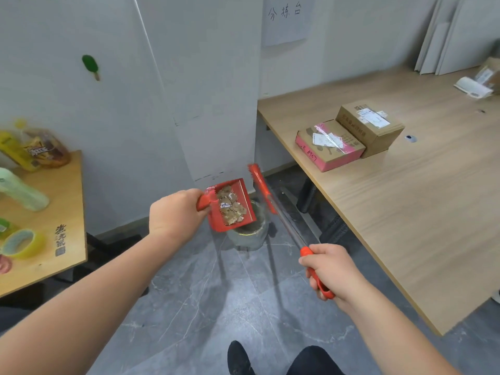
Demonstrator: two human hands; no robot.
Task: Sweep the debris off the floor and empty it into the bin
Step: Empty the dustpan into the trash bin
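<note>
left grip (176, 212): fingers curled round handle of red dustpan (246, 197). Pan is in the air, tilted, lower edge over the bin (249, 236). Debris (231, 207), brownish scraps and a white bit, lies in the pan. right grip (330, 269): clenched round red handle of broom (286, 221), brush head up beside pan and bin. Bin stands on grey floor (203, 307) by the wall. Right counter (405, 212) carries a pink box (328, 147) touching a brown box (369, 125).
</note>
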